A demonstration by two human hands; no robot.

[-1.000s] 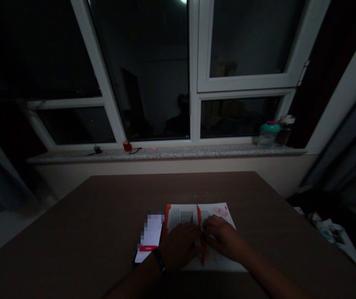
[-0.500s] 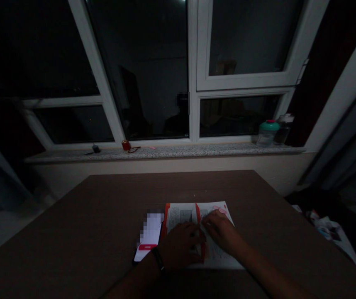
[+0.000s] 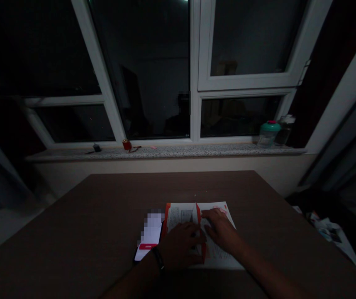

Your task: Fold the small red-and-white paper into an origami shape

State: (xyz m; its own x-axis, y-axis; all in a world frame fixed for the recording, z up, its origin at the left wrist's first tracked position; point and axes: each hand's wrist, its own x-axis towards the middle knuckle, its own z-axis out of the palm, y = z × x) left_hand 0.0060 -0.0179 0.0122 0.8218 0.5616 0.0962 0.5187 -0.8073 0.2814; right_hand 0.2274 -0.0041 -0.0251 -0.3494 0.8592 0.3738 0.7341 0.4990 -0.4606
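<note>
An open book (image 3: 221,251) with printed pages and red edges lies near the table's front edge. Along its middle, a folded page with a red strip (image 3: 199,210) stands partly raised. My left hand (image 3: 181,243), with a dark band on the wrist, rests over the left page, fingers spread towards the raised fold. From the right, my right hand (image 3: 221,230) lies on the right page. Its forefinger reaches the red strip, and its thumb is apart, lower down. A pink shape (image 3: 220,209) shows beyond my right knuckles. My hands hide much of the fold's lower part.
A lit phone (image 3: 149,238) lies left of the book on the brown table (image 3: 103,224). Behind the table, the stone windowsill (image 3: 178,151) bears a small red jar (image 3: 126,145) and a teal-lidded bottle (image 3: 269,133). Papers (image 3: 333,232) lie beyond the table's right edge.
My right hand has shifted slightly; its forefinger is now stretched towards the red strip and its thumb has moved apart, lower. My left hand stays almost still.
</note>
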